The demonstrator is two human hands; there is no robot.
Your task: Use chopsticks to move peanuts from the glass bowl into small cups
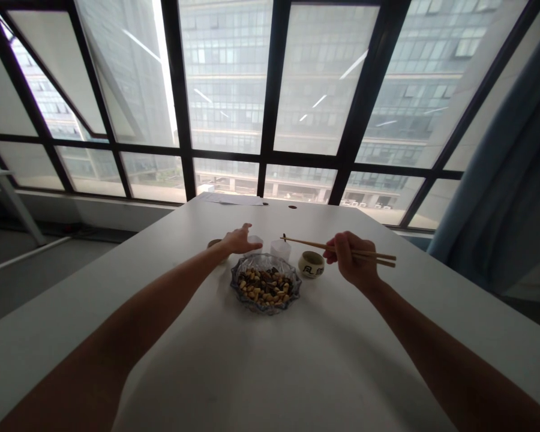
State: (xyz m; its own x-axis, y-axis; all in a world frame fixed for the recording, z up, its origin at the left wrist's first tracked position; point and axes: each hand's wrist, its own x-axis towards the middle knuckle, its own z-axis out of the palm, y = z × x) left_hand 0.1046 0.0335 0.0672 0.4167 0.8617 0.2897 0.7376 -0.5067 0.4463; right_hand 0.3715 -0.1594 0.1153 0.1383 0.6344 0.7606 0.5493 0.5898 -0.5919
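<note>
My right hand is closed around a pair of wooden chopsticks. A small dark piece is at their tips, above a translucent white cup. With fingers spread, my left hand reaches over a second translucent cup, which it partly hides; whether it touches the cup I cannot tell. A scalloped glass bowl of mixed nuts and seeds stands in front of the cups. To its right is a cream ceramic cup with dark characters. Another brownish cup is mostly behind my left wrist.
The white table extends toward a wall of black-framed windows. Sheets of paper lie at its far edge, near two dark round spots. A blue curtain hangs at the right, and another white table stands at the left.
</note>
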